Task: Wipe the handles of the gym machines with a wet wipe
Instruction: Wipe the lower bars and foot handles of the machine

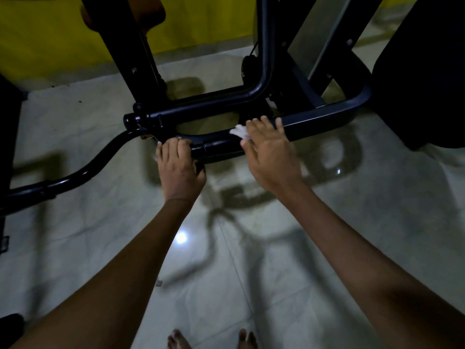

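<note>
A black handle bar (219, 146) of a gym machine runs across the middle of the head view, low above the floor. My left hand (180, 170) grips its left end, fingers curled over the top. My right hand (269, 152) lies on the bar farther right, fingers spread over it, holding a white wet wipe (239, 131) against the metal. Only a crumpled corner of the wipe shows past my fingers.
The black machine frame (327, 114) bends round behind the bar, with uprights rising to the back. A curved black lever (83, 172) sweeps to the left. A yellow wall (50, 34) stands behind. Glossy pale floor tiles (377, 235) lie below, my bare feet (211, 340) at the bottom edge.
</note>
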A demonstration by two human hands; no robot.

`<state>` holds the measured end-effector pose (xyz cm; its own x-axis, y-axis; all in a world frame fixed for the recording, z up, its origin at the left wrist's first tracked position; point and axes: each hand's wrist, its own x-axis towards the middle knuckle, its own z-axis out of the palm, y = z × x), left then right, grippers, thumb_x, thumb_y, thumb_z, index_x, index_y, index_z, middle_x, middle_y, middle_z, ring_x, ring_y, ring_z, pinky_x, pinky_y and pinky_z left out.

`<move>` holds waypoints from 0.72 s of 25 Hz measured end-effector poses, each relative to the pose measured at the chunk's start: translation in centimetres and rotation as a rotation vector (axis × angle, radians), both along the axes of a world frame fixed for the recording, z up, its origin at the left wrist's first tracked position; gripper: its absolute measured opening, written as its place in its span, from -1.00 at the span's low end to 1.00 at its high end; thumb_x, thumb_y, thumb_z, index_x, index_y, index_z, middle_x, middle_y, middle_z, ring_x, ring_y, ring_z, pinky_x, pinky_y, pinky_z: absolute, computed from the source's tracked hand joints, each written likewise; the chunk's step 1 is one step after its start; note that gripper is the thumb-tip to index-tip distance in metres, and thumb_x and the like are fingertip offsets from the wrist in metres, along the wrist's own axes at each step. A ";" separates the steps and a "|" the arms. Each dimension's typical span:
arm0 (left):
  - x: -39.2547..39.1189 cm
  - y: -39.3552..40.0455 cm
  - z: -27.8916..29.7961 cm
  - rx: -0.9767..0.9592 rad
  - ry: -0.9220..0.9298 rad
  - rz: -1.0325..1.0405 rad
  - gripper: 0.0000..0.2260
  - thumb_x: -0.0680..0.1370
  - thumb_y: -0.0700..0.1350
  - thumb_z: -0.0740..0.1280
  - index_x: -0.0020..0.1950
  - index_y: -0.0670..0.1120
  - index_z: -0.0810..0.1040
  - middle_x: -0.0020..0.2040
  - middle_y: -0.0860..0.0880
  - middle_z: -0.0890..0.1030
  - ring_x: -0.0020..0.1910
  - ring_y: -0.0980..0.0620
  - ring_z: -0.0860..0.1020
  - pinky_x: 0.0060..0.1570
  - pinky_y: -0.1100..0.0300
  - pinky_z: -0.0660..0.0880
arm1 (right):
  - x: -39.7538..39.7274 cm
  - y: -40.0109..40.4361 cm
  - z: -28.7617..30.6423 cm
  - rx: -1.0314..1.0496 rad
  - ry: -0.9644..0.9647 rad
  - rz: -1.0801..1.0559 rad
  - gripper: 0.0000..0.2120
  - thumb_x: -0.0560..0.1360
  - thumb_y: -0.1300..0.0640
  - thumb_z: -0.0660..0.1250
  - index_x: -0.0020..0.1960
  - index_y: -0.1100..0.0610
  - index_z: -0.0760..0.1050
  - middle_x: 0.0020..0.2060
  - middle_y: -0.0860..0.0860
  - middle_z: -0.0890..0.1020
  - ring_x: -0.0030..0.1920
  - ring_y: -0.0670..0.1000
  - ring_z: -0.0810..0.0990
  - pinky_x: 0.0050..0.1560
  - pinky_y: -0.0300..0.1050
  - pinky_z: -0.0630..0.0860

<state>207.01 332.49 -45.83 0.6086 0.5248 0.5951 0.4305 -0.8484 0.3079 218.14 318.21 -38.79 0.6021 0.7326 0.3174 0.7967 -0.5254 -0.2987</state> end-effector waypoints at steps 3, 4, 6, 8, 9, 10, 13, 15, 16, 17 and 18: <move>-0.1 -0.1 0.1 0.012 0.005 -0.008 -0.66 0.28 -0.17 0.30 -0.01 -0.14 0.29 -0.11 -0.23 0.48 -0.04 -0.10 0.32 0.14 -0.21 0.43 | 0.4 -1.3 -0.7 0.002 -0.212 0.131 -0.62 0.48 0.21 0.11 0.18 0.35 0.50 0.10 0.24 0.60 0.17 0.21 0.55 0.39 0.07 0.15; -0.1 0.0 0.2 0.012 0.010 -0.011 -0.65 0.27 -0.19 0.32 -0.01 -0.14 0.29 -0.12 -0.23 0.47 -0.05 -0.10 0.33 0.14 -0.21 0.43 | 1.0 -1.7 -0.4 0.005 -0.215 0.080 -0.64 0.47 0.24 0.13 0.17 0.36 0.51 0.08 0.25 0.61 0.16 0.22 0.57 0.39 0.12 0.17; -0.2 0.0 0.3 0.005 0.021 -0.010 -0.65 0.27 -0.19 0.33 -0.01 -0.15 0.30 -0.11 -0.22 0.47 -0.05 -0.15 0.38 0.14 -0.22 0.43 | 1.3 -1.6 0.2 0.016 -0.148 -0.068 -0.65 0.42 0.27 0.19 0.14 0.39 0.52 0.06 0.28 0.61 0.16 0.25 0.56 0.36 0.17 0.09; -0.2 -0.1 0.3 -0.006 0.040 0.000 -0.65 0.26 -0.18 0.32 0.00 -0.17 0.33 -0.09 -0.23 0.48 -0.04 -0.18 0.42 0.17 -0.21 0.42 | 0.1 -0.2 0.1 0.027 -0.155 -0.070 -0.62 0.37 0.26 0.18 0.12 0.38 0.53 0.04 0.29 0.62 0.14 0.25 0.57 0.35 0.17 0.11; -0.2 -0.2 0.3 -0.013 0.049 0.006 -0.64 0.26 -0.18 0.33 0.01 -0.18 0.35 -0.08 -0.24 0.48 -0.03 -0.18 0.42 0.20 -0.20 0.40 | -0.8 0.8 -0.3 0.023 -0.183 -0.010 -0.60 0.36 0.25 0.16 0.12 0.36 0.54 0.03 0.26 0.62 0.12 0.23 0.58 0.36 0.16 0.17; -0.2 -0.2 0.3 -0.019 0.058 0.009 -0.64 0.27 -0.18 0.34 0.01 -0.20 0.36 -0.07 -0.24 0.48 -0.01 -0.17 0.40 0.21 -0.20 0.39 | -1.7 1.7 -0.8 0.019 -0.210 0.063 -0.59 0.36 0.23 0.14 0.13 0.33 0.54 0.03 0.22 0.63 0.12 0.20 0.58 0.35 0.14 0.23; -0.3 -0.1 0.5 -0.027 0.090 0.006 -0.63 0.27 -0.22 0.42 0.02 -0.23 0.40 -0.06 -0.25 0.48 -0.01 -0.17 0.39 0.16 -0.22 0.42 | -2.6 3.0 -1.5 0.051 -0.288 0.222 -0.63 0.35 0.28 0.20 0.12 0.28 0.57 0.02 0.16 0.65 0.10 0.13 0.61 0.29 0.11 0.33; -0.4 -0.2 0.7 -0.030 0.100 0.001 -0.62 0.27 -0.23 0.42 0.02 -0.25 0.41 -0.06 -0.26 0.48 -0.02 -0.20 0.41 0.14 -0.23 0.43 | -1.1 2.4 -1.6 0.061 -0.369 0.262 -0.64 0.35 0.29 0.24 0.12 0.26 0.58 0.02 0.14 0.66 0.08 0.10 0.62 0.27 0.10 0.37; -0.4 -0.2 0.8 -0.036 0.100 -0.001 -0.63 0.26 -0.24 0.41 0.01 -0.27 0.42 -0.07 -0.27 0.48 -0.02 -0.22 0.42 0.12 -0.25 0.43 | -0.1 1.7 -1.6 0.074 -0.391 0.259 -0.65 0.35 0.30 0.26 0.12 0.27 0.57 0.02 0.14 0.65 0.07 0.10 0.62 0.29 0.09 0.35; -0.4 -0.4 0.9 -0.044 0.098 -0.002 -0.63 0.25 -0.25 0.41 0.01 -0.28 0.43 -0.07 -0.28 0.48 -0.03 -0.25 0.44 0.10 -0.26 0.44 | 0.9 0.8 -1.6 0.098 -0.393 0.233 -0.67 0.36 0.31 0.28 0.12 0.28 0.57 0.02 0.15 0.65 0.07 0.12 0.62 0.32 0.08 0.30; -0.4 -0.4 1.0 -0.050 0.096 -0.002 -0.63 0.25 -0.26 0.41 0.00 -0.29 0.43 -0.07 -0.28 0.48 -0.04 -0.27 0.46 0.09 -0.27 0.44 | 1.9 -0.3 -1.6 0.126 -0.363 0.189 -0.68 0.38 0.33 0.29 0.12 0.31 0.55 0.02 0.18 0.65 0.06 0.14 0.62 0.33 0.07 0.24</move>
